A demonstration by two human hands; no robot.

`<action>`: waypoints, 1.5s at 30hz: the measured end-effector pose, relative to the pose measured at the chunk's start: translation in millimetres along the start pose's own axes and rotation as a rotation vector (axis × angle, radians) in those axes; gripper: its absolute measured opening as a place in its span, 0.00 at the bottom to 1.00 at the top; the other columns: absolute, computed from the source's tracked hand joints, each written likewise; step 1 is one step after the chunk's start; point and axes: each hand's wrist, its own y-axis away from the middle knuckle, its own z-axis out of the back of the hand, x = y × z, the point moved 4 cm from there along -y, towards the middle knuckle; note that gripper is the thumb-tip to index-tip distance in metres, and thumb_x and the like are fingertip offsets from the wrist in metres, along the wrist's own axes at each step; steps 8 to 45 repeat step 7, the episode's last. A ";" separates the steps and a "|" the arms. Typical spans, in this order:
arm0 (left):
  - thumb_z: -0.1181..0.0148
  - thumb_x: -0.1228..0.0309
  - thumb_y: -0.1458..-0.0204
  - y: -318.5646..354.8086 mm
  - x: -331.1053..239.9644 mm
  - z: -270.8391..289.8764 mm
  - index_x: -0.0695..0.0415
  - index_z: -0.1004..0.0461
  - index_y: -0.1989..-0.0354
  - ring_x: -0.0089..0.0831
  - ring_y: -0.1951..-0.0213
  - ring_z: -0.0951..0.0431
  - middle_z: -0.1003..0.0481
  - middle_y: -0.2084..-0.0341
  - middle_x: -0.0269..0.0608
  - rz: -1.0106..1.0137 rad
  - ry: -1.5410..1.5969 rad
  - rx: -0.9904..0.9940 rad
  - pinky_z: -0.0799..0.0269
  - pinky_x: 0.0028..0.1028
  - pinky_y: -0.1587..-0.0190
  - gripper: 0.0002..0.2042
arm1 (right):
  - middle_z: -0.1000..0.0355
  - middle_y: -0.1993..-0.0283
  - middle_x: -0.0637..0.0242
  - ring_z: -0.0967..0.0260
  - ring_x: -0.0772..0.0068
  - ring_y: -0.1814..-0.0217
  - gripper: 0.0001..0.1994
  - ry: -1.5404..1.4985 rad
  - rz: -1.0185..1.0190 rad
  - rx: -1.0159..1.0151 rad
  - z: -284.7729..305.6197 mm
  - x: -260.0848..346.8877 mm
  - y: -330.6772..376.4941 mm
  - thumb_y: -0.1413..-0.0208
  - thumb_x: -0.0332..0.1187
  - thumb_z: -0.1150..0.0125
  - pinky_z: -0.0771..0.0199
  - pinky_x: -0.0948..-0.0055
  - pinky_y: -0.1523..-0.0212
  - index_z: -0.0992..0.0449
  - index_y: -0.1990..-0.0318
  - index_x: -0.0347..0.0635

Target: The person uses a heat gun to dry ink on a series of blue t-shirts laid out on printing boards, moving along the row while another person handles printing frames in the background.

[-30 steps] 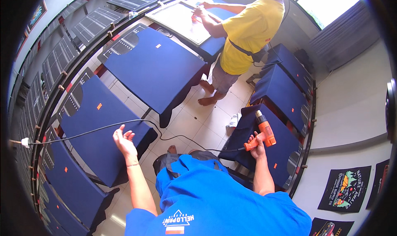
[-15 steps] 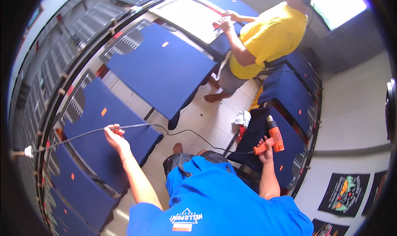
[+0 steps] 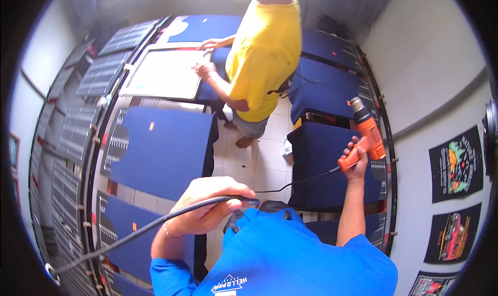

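My right hand (image 3: 355, 160) grips an orange heat gun (image 3: 370, 135) by its handle, nozzle pointing up and away, above a navy fabric-covered board on the right. The gun's black cord (image 3: 155, 222) runs from the handle across the front of my body to my left hand (image 3: 213, 207). There the cord is held between thumb and fingers, near my chest. From that hand it stretches down to a white fitting (image 3: 52, 273) at the lower left.
Navy fabric-covered boards (image 3: 165, 149) line both sides of a tiled aisle (image 3: 262, 163). Ahead, a person in a yellow shirt (image 3: 265, 57) handles a white framed screen (image 3: 161, 73) on the left row. Dark printed fabrics (image 3: 455, 166) hang on the right wall.
My left hand has come in from the left board to my chest, bringing the cord with it. The view has turned. The heat gun remains in my right hand; the other person bends over the screen.
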 end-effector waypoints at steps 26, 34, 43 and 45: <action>0.51 0.52 0.40 -161.3 -82.7 -18.0 0.66 0.25 0.63 0.34 0.72 0.19 0.21 0.76 0.46 -0.203 -0.064 -0.022 0.26 0.27 0.64 0.24 | 0.37 0.65 0.68 0.36 0.76 0.67 0.22 -0.112 0.332 0.232 -40.9 150.6 -16.2 0.43 0.38 0.43 0.28 0.73 0.69 0.38 0.44 0.40; 0.51 0.52 0.40 -161.3 -82.7 -18.0 0.66 0.25 0.63 0.34 0.72 0.19 0.21 0.76 0.46 -0.203 -0.064 -0.022 0.26 0.27 0.64 0.24 | 0.37 0.65 0.68 0.36 0.76 0.67 0.22 -0.112 0.332 0.232 -40.9 150.6 -16.2 0.43 0.38 0.43 0.28 0.73 0.69 0.38 0.44 0.40; 0.51 0.52 0.40 -161.3 -82.7 -18.0 0.66 0.25 0.63 0.34 0.72 0.19 0.21 0.76 0.46 -0.203 -0.064 -0.022 0.26 0.27 0.64 0.24 | 0.37 0.65 0.68 0.36 0.76 0.67 0.22 -0.112 0.332 0.232 -40.9 150.6 -16.2 0.43 0.38 0.43 0.28 0.73 0.69 0.38 0.44 0.40; 0.51 0.52 0.40 -161.3 -82.7 -18.0 0.66 0.25 0.63 0.34 0.72 0.19 0.21 0.76 0.46 -0.203 -0.064 -0.022 0.26 0.27 0.64 0.24 | 0.37 0.65 0.68 0.36 0.76 0.67 0.22 -0.112 0.332 0.232 -40.9 150.6 -16.2 0.43 0.38 0.43 0.28 0.73 0.69 0.38 0.44 0.40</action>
